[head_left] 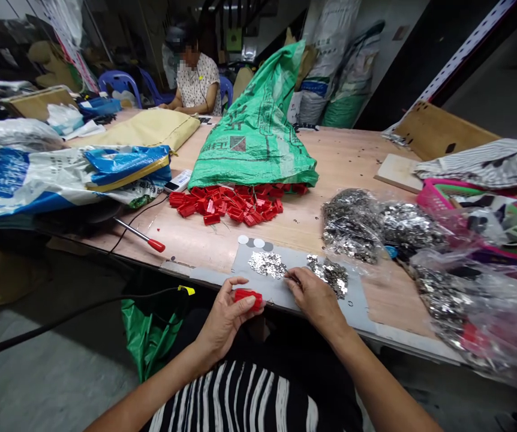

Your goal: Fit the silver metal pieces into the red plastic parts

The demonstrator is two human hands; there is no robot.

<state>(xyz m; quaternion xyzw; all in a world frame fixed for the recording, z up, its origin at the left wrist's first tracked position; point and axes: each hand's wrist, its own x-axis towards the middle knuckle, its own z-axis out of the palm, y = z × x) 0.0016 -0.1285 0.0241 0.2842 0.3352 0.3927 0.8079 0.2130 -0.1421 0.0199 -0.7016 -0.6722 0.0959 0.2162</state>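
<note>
My left hand (231,312) is closed around a red plastic housing (248,299), held just off the table's front edge. The fingertips of my right hand (315,294) are pinched together at the right side of a pile of small shiny metal pieces (266,264); what lies between them is too small to make out. Partly behind that hand is a second, darker heap of metal pieces (334,277). Both heaps lie on a grey mat (243,264). More red plastic housings (236,205) spill from the mouth of a green woven sack (258,132).
Clear bags of metal pieces (352,225) lie to the right, beside a pink basket (433,195). A red-handled lever (155,244) juts out at left, near a blue and white sack (51,180). Across the table sits another person (200,84).
</note>
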